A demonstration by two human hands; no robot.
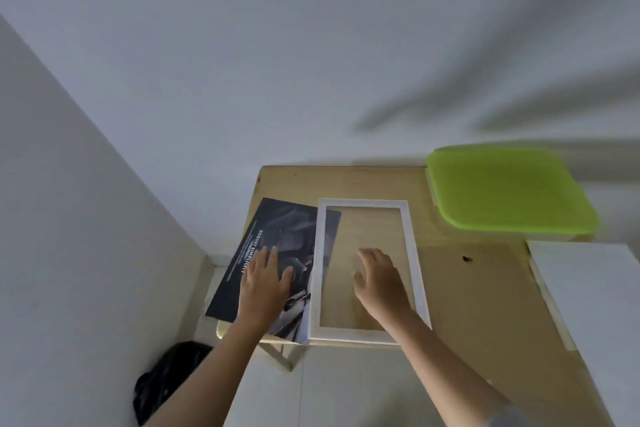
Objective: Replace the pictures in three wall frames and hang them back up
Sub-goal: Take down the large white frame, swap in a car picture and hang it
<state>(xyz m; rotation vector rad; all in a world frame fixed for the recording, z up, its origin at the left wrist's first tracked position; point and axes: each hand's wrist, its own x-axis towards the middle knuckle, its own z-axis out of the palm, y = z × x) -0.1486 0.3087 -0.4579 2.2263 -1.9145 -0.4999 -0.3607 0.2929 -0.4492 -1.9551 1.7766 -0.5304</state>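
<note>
White frame (414, 253) lies flat on the wooden table (467, 305), its clear middle showing the wood beneath. A dark picture (277, 229) lies just left of it, its right edge tucked under the frame. The left hand (265, 284) presses flat on the picture, fingers straight. The right hand (379, 282) is spread loosely over the frame's middle, holding nothing; contact cannot be told. A green lid (509, 187) sits far right.

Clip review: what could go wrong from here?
1. The dark print overhangs the table on the left; the left hand on it could slide it off or crease it.
2. Its right edge lies under the white frame, so dragging might snag it.
3. The frame sits at the table's front edge; the right hand could nudge it off.
</note>
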